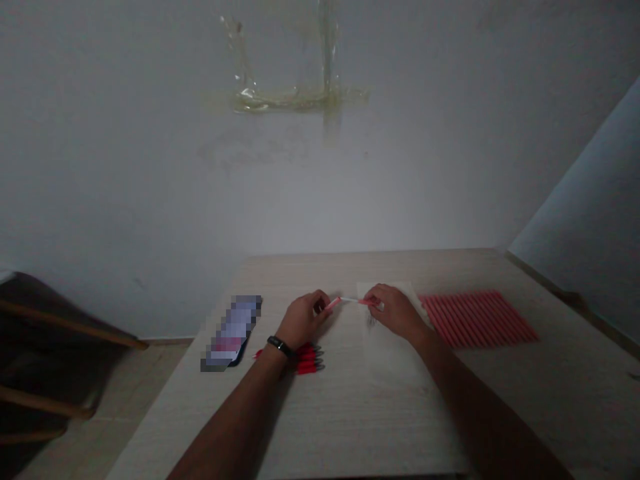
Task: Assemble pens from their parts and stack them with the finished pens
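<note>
My left hand (301,320) grips a short red pen barrel (333,305) between its fingers, with the barrel pointing right. My right hand (395,310) pinches a thin pale pen refill (354,301) with a red end, and the refill's tip lies very close to the barrel's mouth. Below my right hand lies a sheet of white paper (393,340). A small bunch of red pens (310,360) with dark tips lies just below my left hand, partly hidden by my wrist. A black wristband (279,346) circles my left wrist.
A neat row of several red tubes (477,319) lies side by side on the pale wooden table (330,427), right of the paper. A phone (231,332) with a blurred screen lies at the left. A dark chair (45,353) stands left of the table, before a grey wall.
</note>
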Demonstrator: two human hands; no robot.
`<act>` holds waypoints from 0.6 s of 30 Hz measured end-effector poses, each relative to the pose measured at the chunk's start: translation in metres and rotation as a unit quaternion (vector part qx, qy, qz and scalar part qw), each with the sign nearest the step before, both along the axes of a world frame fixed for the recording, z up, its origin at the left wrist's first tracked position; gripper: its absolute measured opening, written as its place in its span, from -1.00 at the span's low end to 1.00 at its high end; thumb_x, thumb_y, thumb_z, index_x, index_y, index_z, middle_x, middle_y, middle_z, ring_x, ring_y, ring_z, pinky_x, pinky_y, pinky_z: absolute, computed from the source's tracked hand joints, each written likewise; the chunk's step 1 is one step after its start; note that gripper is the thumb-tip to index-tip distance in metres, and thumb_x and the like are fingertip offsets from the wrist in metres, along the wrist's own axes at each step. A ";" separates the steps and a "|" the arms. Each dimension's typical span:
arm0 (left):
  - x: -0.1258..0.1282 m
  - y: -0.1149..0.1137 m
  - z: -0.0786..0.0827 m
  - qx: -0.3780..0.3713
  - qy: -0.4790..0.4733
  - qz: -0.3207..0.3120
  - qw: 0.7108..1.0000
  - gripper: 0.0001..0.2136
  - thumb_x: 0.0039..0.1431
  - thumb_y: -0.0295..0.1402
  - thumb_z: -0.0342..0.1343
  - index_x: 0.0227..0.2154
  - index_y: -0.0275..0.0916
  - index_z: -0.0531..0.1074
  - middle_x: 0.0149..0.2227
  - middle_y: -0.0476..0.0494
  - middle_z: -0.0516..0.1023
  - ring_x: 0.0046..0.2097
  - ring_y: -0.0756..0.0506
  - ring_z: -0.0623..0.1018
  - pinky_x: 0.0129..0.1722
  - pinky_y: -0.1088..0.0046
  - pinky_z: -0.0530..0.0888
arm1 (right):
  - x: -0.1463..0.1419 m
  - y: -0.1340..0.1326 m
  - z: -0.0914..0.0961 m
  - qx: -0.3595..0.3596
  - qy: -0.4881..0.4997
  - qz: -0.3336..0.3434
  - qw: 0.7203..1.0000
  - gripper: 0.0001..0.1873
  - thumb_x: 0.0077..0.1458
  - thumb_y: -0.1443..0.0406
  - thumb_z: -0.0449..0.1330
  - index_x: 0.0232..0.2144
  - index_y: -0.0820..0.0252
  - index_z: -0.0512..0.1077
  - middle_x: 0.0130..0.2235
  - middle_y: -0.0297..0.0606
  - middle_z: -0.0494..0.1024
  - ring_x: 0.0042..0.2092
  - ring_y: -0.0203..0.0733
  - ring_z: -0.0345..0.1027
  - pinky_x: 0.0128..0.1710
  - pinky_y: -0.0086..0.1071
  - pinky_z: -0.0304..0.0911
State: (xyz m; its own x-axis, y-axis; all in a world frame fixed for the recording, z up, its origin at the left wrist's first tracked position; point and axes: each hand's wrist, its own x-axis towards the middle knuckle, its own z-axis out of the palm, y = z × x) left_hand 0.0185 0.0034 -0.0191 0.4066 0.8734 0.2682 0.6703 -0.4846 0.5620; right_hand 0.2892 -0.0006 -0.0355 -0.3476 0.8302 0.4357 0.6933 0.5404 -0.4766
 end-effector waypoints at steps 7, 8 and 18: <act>0.001 0.004 -0.002 0.011 0.021 -0.014 1.000 -0.84 0.21 -0.23 0.18 -0.29 -0.19 0.56 -0.35 -0.13 0.57 -0.30 -0.11 0.49 -0.29 0.41 0.34 | 0.001 0.004 -0.002 0.032 0.005 0.026 0.999 -0.79 0.06 0.51 0.26 -0.29 0.14 0.52 -0.27 -0.26 0.50 -0.14 -0.11 0.33 -0.09 -0.24 0.22; 0.002 0.004 -0.003 0.009 0.019 -0.015 1.000 -0.86 0.20 -0.25 0.19 -0.29 -0.18 0.57 -0.35 -0.13 0.57 -0.29 -0.11 0.49 -0.28 0.40 0.34 | 0.000 0.004 -0.002 0.034 0.007 0.031 0.999 -0.79 0.06 0.51 0.26 -0.28 0.13 0.53 -0.26 -0.26 0.50 -0.13 -0.10 0.33 -0.09 -0.23 0.22; 0.004 0.002 -0.005 -0.008 -0.019 -0.053 0.998 -0.87 0.23 -0.30 0.17 -0.25 -0.18 0.58 -0.33 -0.13 0.56 -0.27 -0.11 0.47 -0.23 0.39 0.35 | -0.011 0.000 -0.002 0.032 0.055 0.074 0.995 -0.88 0.20 0.40 0.25 -0.23 0.11 0.54 -0.25 -0.24 0.50 -0.13 -0.10 0.34 -0.09 -0.22 0.25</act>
